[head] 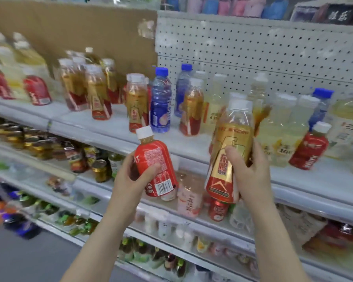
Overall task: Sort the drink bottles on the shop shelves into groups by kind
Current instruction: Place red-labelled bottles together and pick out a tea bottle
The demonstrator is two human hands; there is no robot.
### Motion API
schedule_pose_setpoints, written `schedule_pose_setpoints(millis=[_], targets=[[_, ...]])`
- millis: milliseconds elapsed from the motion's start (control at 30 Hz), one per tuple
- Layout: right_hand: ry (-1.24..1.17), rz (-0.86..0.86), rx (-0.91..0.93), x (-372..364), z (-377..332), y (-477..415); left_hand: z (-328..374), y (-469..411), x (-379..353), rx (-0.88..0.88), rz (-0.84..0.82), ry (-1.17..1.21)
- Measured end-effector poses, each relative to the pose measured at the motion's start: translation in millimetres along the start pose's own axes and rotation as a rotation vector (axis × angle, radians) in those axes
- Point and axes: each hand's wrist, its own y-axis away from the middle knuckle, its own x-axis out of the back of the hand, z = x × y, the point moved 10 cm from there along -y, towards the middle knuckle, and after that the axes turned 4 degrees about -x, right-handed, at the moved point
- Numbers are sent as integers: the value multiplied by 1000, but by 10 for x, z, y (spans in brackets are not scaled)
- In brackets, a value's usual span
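In the middle of the frame, in front of the shop shelves, the person holds two drink bottles, one in each hand. The left hand [135, 176] curls its fingers and thumb round a red-labelled bottle [157, 165] with a white cap, tilted so the cap points to the upper left and a barcode faces outward. The right hand [247, 171] grips a taller gold-and-red bottle [228, 151], also white-capped and leaning a little to the right. A blurred amber shape just behind its shoulder is too smeared to make out. Both bottles are held off the shelving, in front of the edge of the white shelf [110, 123] that runs from the left of the frame down to the right.

On that shelf, left of centre, a cluster of gold-and-red bottles [86, 88] stands close together. Just right of them are two blue bottles [161, 102] with blue caps, with further gold-and-red ones beside them. Pale yellow bottles [283, 123] fill the right part of the shelf, and a lone red bottle [308, 149] leans among them. More red bottles [37, 90] stand at the far left, beside yellow ones.

Behind the shelf, a brown cardboard sheet [80, 31] covers the upper left and a white pegboard [253, 53] the upper right. On the shelf below, between the forearms, sit a pink bottle [189, 196] and a red can [219, 210]; jars [98, 169] stand farther left.
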Motion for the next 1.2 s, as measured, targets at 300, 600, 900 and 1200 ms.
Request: schedule_pose_setpoints(millis=[300,600,900,1200], targets=[[-209,-159,-149,-1946,65,244,353,-263,1752,-10,78,-41],[-241,-307,-122,-3341,-111,17,456,-828,2775,-24,190,-65],[-48,-216,108,-4001,-389,-743,630,-1896,3174,-85,174,-138],[322,-195,213,-5141,-482,-1194,554,-2525,3635,-79,162,-90]])
